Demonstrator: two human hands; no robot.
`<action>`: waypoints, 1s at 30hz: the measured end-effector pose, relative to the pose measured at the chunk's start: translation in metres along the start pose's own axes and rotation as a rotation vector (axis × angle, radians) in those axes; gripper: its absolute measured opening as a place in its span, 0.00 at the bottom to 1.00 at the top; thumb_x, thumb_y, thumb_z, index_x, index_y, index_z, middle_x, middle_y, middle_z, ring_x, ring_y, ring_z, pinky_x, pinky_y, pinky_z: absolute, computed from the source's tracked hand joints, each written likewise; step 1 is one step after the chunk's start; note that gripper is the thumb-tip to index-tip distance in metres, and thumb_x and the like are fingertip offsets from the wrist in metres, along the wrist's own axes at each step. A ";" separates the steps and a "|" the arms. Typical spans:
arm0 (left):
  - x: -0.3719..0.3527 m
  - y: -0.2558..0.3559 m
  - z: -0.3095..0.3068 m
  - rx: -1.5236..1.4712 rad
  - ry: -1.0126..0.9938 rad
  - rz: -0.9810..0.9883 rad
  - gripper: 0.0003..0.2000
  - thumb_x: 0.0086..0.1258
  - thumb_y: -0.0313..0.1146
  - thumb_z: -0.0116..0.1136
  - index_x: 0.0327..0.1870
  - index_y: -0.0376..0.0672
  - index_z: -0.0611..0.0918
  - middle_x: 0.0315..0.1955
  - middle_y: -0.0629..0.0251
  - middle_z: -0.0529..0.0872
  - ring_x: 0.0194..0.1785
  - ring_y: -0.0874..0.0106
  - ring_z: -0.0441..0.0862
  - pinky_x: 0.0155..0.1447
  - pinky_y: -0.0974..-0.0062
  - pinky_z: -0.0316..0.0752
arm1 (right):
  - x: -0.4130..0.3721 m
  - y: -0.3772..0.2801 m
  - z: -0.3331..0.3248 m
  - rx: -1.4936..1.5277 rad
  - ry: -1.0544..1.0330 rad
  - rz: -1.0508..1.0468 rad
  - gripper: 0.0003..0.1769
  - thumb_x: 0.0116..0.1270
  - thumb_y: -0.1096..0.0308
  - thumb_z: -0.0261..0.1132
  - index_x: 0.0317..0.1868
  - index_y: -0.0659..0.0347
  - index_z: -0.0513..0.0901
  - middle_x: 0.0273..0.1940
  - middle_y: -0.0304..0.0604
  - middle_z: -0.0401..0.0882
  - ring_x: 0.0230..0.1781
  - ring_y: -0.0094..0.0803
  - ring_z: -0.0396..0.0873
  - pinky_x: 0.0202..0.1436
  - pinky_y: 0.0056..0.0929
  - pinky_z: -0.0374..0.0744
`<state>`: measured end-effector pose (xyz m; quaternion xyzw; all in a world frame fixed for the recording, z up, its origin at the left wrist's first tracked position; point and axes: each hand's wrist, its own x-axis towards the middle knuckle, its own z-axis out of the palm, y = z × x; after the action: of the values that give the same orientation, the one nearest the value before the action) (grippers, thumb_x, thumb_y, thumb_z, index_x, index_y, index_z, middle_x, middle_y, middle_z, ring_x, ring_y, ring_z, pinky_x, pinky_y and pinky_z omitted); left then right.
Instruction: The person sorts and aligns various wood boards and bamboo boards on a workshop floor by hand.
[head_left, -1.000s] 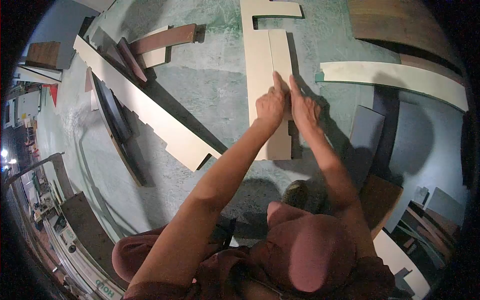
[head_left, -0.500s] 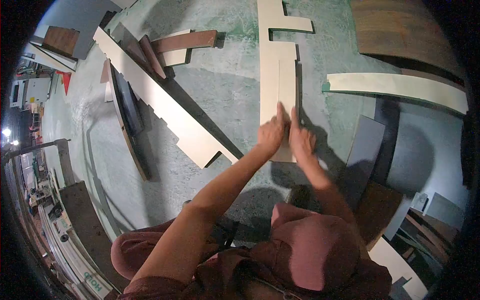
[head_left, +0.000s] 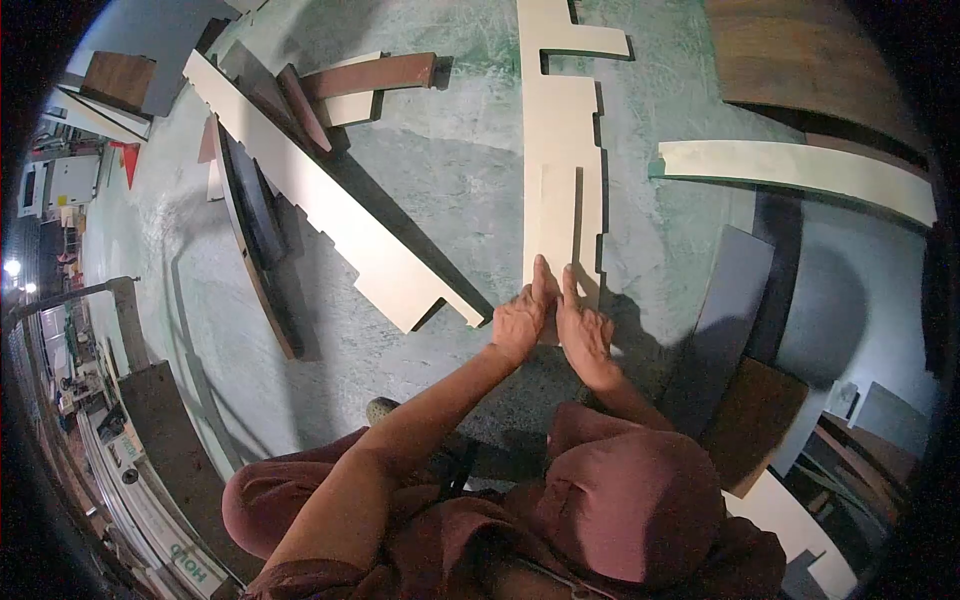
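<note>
A long cream board [head_left: 555, 120] with notches along its right edge lies on the greenish floor, pointing away from me. On top of it is a narrower flat cream strip [head_left: 558, 215], which casts a thin shadow along its right side. My left hand [head_left: 519, 325] grips the strip's near end from the left, index finger stretched along it. From the right, my right hand [head_left: 586, 335] holds the same end, its index finger also extended and the other fingers curled. Both thumbs are hidden or hard to make out.
To the left, another notched cream board [head_left: 310, 195] lies diagonally near several brown and dark offcuts [head_left: 370, 76]. A curved cream piece [head_left: 790, 165] and a brown panel [head_left: 815, 65] are at right. Grey and brown boards [head_left: 755, 425] lie beside my knee.
Both hands have moved toward my body, drawing the narrow strip back along the notched board. More of the board's notched right edge now shows beyond the strip.
</note>
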<state>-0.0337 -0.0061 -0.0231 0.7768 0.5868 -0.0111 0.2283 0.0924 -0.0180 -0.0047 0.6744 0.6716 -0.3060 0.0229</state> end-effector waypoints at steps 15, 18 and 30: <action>0.174 -0.016 -0.045 -0.025 0.095 -0.064 0.34 0.66 0.38 0.45 0.66 0.42 0.40 0.38 0.51 0.80 0.34 0.55 0.80 0.35 0.62 0.76 | 0.154 -0.003 -0.083 -0.112 0.169 0.020 0.29 0.66 0.68 0.45 0.66 0.55 0.49 0.33 0.58 0.79 0.34 0.50 0.79 0.36 0.45 0.78; 0.180 -0.011 -0.056 0.009 0.083 -0.090 0.33 0.67 0.40 0.44 0.66 0.43 0.42 0.37 0.50 0.80 0.35 0.54 0.80 0.37 0.61 0.75 | 0.160 -0.004 -0.085 -0.107 0.192 0.021 0.30 0.66 0.69 0.45 0.67 0.54 0.47 0.35 0.59 0.78 0.36 0.49 0.79 0.37 0.44 0.77; 0.025 -0.010 -0.008 -0.151 -0.083 -0.040 0.37 0.64 0.38 0.46 0.67 0.46 0.38 0.39 0.50 0.80 0.34 0.53 0.80 0.34 0.58 0.75 | 0.019 -0.003 0.003 -0.022 0.218 0.014 0.33 0.62 0.64 0.53 0.66 0.54 0.51 0.17 0.54 0.76 0.19 0.51 0.77 0.23 0.48 0.74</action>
<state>-0.0369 0.0219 -0.0264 0.7445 0.5913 -0.0037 0.3100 0.0870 -0.0024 -0.0145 0.7079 0.6689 -0.2230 -0.0407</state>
